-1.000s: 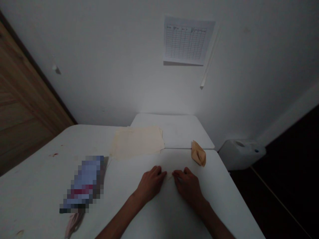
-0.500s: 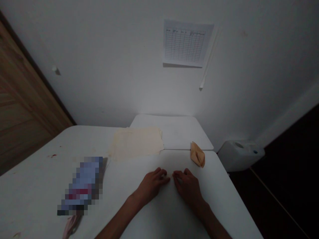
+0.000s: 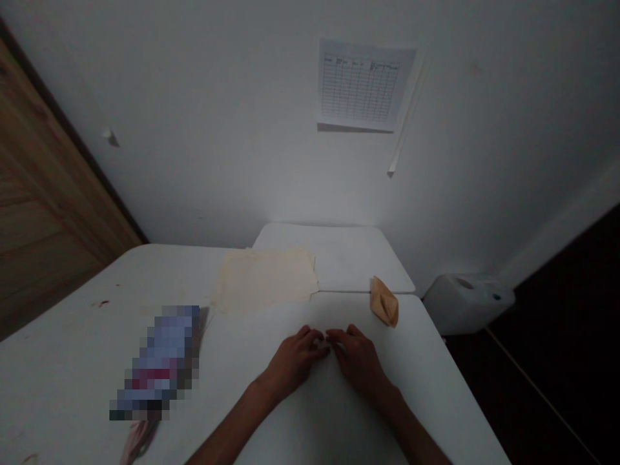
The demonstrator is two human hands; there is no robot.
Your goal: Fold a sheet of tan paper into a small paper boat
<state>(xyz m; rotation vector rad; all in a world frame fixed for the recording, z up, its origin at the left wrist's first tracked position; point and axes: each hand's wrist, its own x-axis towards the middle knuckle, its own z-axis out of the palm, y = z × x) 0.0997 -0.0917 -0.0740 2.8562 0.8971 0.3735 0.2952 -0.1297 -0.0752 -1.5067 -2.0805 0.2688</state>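
Low over the white tabletop [image 3: 310,420], my left hand [image 3: 299,357] has its thumb and fingers curled together in a pinch. Facing it, my right hand [image 3: 357,356] is closed too, its fingertips almost meeting those of the left. Whatever is between the fingers is too small and dark to make out. A folded piece of brown paper [image 3: 384,302] rests on the table beyond my right hand. Past my left hand lies a pale, cream-coloured sheet [image 3: 266,278], flat on the surface.
On the left is a pixelated bluish item [image 3: 162,358] with a pink strap [image 3: 138,439]. A second white table section [image 3: 358,255] meets the wall. A printed chart [image 3: 361,84] hangs above, and a white plastic container [image 3: 465,303] stands right of the table.
My right hand has shifted slightly left, closing the small gap to the left fingertips. The left hand is nearly still. The paper and the sheet stay where they were.
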